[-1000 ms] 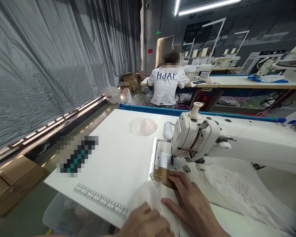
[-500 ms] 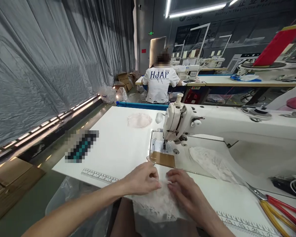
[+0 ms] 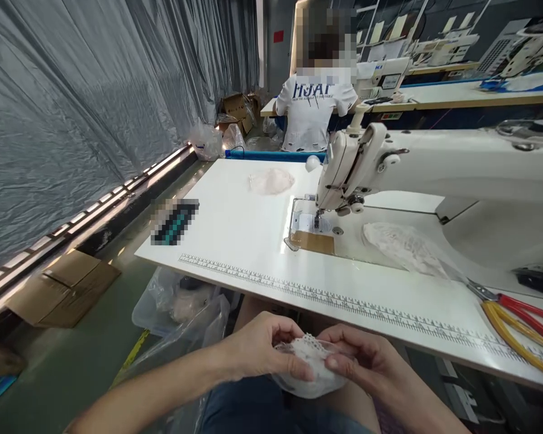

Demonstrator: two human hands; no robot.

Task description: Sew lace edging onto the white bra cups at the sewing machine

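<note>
While left hand point(image 3: 278, 349) and right hand point(image 3: 364, 355), nearly closed, both pinch the lace point(image 3: 317, 369), it looks light, soft and snag-prone; best gripped gently at opposite edges.

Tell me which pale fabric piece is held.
The lacy piece between left hand and right hand; the far piece and the piece near the scissors lie untouched.

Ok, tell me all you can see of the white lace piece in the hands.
The white lace piece looks like thin, partly sheer fabric, openwork along its top. It is bunched into a rounded shape, held by the left hand and right hand above the lap, clear of the table. The hands hide part.
</note>
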